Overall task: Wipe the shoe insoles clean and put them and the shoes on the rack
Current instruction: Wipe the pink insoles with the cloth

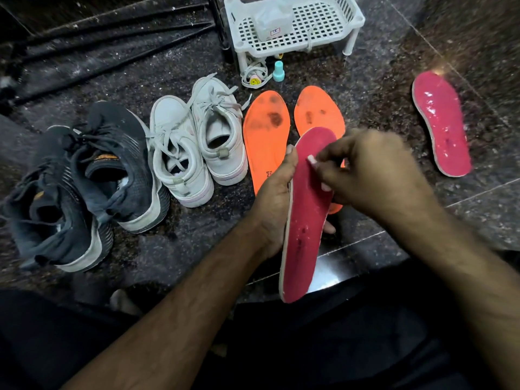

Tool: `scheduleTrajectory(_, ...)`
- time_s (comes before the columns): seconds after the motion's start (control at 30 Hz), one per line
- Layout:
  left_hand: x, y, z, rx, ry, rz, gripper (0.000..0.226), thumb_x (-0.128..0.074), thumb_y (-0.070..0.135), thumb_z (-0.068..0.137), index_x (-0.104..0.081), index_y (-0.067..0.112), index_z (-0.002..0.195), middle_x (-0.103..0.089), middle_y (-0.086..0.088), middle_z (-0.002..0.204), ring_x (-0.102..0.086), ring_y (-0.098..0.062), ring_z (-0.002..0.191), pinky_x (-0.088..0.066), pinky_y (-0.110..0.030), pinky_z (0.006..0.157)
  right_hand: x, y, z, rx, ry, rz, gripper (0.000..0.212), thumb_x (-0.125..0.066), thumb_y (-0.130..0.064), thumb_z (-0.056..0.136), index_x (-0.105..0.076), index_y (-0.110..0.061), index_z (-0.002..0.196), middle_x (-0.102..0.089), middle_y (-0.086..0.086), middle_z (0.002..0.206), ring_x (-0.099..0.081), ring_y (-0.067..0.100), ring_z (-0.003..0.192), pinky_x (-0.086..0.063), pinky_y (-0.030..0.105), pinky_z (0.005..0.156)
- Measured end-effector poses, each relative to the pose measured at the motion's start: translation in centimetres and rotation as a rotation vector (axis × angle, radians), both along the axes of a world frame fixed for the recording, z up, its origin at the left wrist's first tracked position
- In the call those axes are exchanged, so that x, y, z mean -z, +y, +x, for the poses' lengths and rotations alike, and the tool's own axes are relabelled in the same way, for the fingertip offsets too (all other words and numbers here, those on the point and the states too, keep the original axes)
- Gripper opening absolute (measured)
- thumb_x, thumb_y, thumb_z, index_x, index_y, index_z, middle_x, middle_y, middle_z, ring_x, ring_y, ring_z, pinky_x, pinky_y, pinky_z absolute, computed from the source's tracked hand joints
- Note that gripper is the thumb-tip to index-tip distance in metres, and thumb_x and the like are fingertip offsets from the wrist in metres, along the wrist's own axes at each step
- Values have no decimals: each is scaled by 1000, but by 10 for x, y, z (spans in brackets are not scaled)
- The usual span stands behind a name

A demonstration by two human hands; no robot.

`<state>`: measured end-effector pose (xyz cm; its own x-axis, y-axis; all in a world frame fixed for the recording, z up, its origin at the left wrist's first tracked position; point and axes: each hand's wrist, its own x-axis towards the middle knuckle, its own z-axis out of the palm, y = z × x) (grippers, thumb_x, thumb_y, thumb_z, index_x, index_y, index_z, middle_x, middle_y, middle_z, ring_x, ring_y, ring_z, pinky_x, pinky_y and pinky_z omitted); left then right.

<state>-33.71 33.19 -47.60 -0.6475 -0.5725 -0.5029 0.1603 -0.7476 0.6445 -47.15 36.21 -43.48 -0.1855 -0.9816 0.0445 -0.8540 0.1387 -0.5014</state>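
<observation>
My left hand (277, 198) grips a pink insole (305, 218) by its left edge and holds it tilted above the floor. My right hand (371, 175) pinches a small white wad against the insole's upper face. A second pink insole (440, 122) lies wet and shiny on the floor at the right. Two orange insoles with dark smudges lie side by side, the left orange insole (266, 136) in full view, the right orange insole (318, 111) partly hidden behind the held insole. A white shoe pair (197, 142) and a dark shoe pair (84, 181) stand to the left.
A white plastic rack (295, 23) stands at the back with a packet of wipes (273, 21) on it. A small teal bottle (278, 71) and a coiled lace bundle (254, 76) sit in front of it. Black rods (107, 40) lie at the back left on the dark granite floor.
</observation>
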Motion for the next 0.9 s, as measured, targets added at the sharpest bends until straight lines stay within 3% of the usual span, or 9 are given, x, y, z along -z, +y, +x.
scheduleTrajectory(0.17,9,0,1,-163,-9,145,63,-31,62,101,-71,14,90,-70,-7,81,-67,-19,76,-55,-29,71,10,7,37,-161,142,110,18,-56,-21,86,-73,-17,85,-60,6,85,-62,31,82,-43,34,66)
scheduleTrajectory(0.23,13,-6,5,-193,-61,111,66,-33,65,100,-71,15,79,-64,-5,74,-60,-19,66,-52,-28,61,5,10,35,-221,45,183,14,-60,-21,83,-70,-20,74,-67,1,80,-63,22,76,-49,32,69)
scheduleTrajectory(0.3,13,-12,5,-175,-34,97,71,-30,69,98,-67,9,88,-61,-8,71,-58,-21,60,-51,-24,52,-2,14,28,-268,-153,293,13,-67,-21,81,-72,-24,70,-72,-6,72,-63,8,67,-53,30,71)
scheduleTrajectory(0.37,10,-14,5,-153,42,117,75,-24,69,98,-61,5,88,-60,-10,60,-58,-21,49,-50,-22,48,-6,14,19,-164,-295,200,10,-70,-25,84,-76,-24,76,-70,-12,67,-61,-1,59,-51,21,66)
scheduleTrajectory(0.47,11,-11,1,-128,98,109,75,-23,67,100,-70,10,87,-60,-9,66,-59,-23,56,-54,-31,57,-5,6,6,-2,-126,-70,11,-68,-32,89,-77,-27,89,-65,-8,75,-56,4,60,-45,21,67)
scheduleTrajectory(0.57,11,-7,-2,-159,68,130,66,-28,63,101,-67,11,95,-65,-10,79,-65,-21,70,-56,-31,69,6,2,22,-113,84,11,20,-58,-30,93,-76,-20,98,-58,5,88,-62,29,79,-51,37,71)
scheduleTrajectory(0.67,18,-8,1,-182,-26,150,63,-35,68,97,-64,13,92,-62,-10,85,-61,-21,79,-51,-32,75,11,7,38,-237,159,101,22,-52,-21,93,-74,-17,94,-48,4,86,-61,32,85,-44,36,69)
scheduleTrajectory(0.8,16,-13,4,-187,-67,103,82,-32,71,96,-64,-1,117,-66,-19,104,-65,-25,89,-56,-30,74,-3,13,22,-367,-146,293,14,-65,-24,88,-79,-26,91,-72,-5,83,-67,11,78,-51,29,75)
scheduleTrajectory(0.9,12,-14,3,-116,-1,44,76,-22,67,100,-63,3,103,-72,-8,77,-68,-16,62,-56,-23,61,-8,11,-2,-66,-423,102,13,-68,-32,86,-77,-24,80,-68,-15,63,-56,2,50,-44,22,55)
